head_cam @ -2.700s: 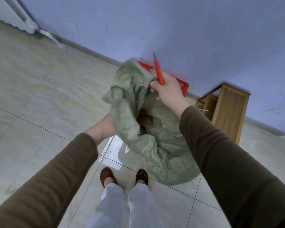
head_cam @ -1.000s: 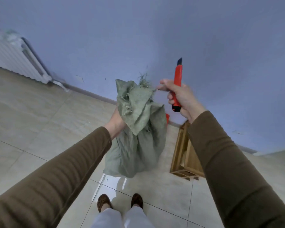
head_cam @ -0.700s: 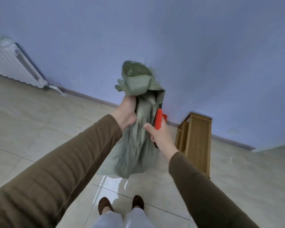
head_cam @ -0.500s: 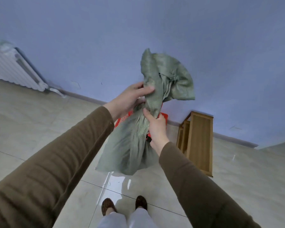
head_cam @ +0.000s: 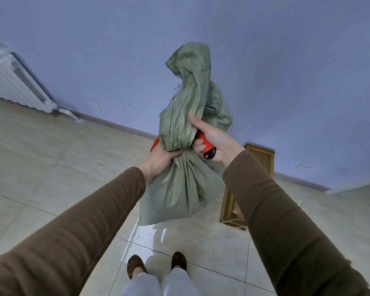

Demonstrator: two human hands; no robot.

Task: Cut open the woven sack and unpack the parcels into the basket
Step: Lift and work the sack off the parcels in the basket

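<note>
From the head camera, your left hand (head_cam: 160, 159) grips the green woven sack (head_cam: 183, 167) round its bunched middle, holding it up off the tiled floor (head_cam: 51, 167) in front of you. Your right hand (head_cam: 214, 142) curls round the red utility knife (head_cam: 206, 147), thumb pressed against the sack's folded upper half. A red sliver of the basket (head_cam: 154, 144) peeks behind your left hand; a wooden stool (head_cam: 263, 159) stands right.

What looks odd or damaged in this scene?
The green woven sack has frayed threads along its bunched top. The right hand grips it together with an orange utility knife; the left hand squeezes its neck.
</note>
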